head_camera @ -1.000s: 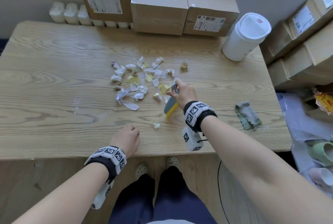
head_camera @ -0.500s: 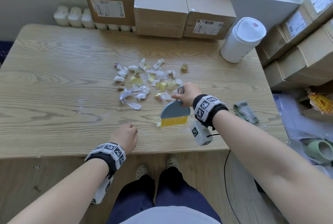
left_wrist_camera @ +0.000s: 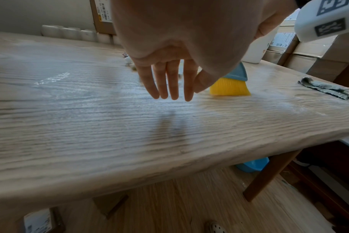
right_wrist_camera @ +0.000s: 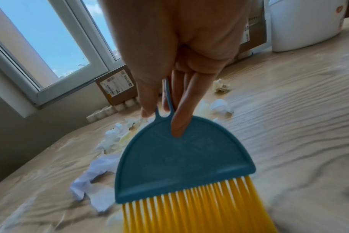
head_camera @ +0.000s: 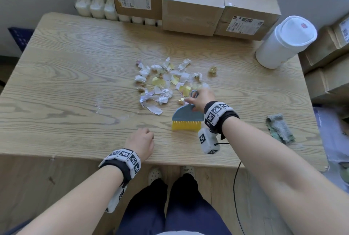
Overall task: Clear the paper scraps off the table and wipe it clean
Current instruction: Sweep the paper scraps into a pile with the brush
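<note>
White and yellow paper scraps [head_camera: 162,81] lie in a loose pile at the middle of the wooden table [head_camera: 75,83]. My right hand [head_camera: 200,99] grips the loop handle of a small brush [head_camera: 187,116] with a blue head and yellow bristles, just right of the pile; the bristles point to the near edge. In the right wrist view the brush [right_wrist_camera: 181,165] fills the foreground, scraps [right_wrist_camera: 98,178] beside it. My left hand [head_camera: 140,141] hovers near the front edge and holds nothing; its fingers [left_wrist_camera: 167,82] hang relaxed over bare wood.
A crumpled grey cloth [head_camera: 279,128] lies at the table's right side. A white lidded bin [head_camera: 285,41] stands at the back right corner. Cardboard boxes [head_camera: 190,4] line the far edge, more stacked to the right. One yellowish scrap [head_camera: 212,69] sits apart from the pile.
My right hand has turned the brush from edge-on to flat and drawn it toward the near edge. The lone small scrap by the front edge is no longer visible. The left hand stayed put.
</note>
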The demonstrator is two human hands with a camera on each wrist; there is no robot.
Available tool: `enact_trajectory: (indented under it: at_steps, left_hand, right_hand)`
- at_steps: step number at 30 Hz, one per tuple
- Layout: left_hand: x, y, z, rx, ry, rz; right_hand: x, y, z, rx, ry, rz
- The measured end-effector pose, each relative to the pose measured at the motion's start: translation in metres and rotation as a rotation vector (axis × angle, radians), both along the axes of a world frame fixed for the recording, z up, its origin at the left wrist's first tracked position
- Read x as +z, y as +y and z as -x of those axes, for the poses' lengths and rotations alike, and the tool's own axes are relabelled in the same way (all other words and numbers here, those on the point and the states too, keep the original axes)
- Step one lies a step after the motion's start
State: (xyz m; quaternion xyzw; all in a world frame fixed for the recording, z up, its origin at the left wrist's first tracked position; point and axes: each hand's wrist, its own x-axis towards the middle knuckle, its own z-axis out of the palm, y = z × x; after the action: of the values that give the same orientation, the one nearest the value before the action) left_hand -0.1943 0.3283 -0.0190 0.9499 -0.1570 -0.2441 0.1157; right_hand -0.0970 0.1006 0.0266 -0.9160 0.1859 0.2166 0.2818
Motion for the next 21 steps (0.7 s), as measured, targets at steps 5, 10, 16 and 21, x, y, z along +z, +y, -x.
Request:
enact_trajectory:
  at_steps: [5, 10, 16, 21]
  left_hand:
    - [-0.002, 0.01, -0.003, 0.03, 0.003, 0.018]
    - [0.0, 0.02, -0.003, 0.061, -0.021, 0.052]
    - [0.001, 0.027, -0.001, 0.046, -0.045, 0.035]
    - [-0.005, 0.035, 0.001, 0.059, -0.033, 0.001]
  right_hand:
    - [0.016, -0.014, -0.015, -0.154, -0.141, -0.171]
    - [0.028, -0.02, 0.001, -0.189, -0.159, -0.362]
    - [0.024, -0.001, 0.027, -0.075, -0.105, -0.414]
    - [-0.002, 0.025, 0.031, -0.025, 0.048, -0.439]
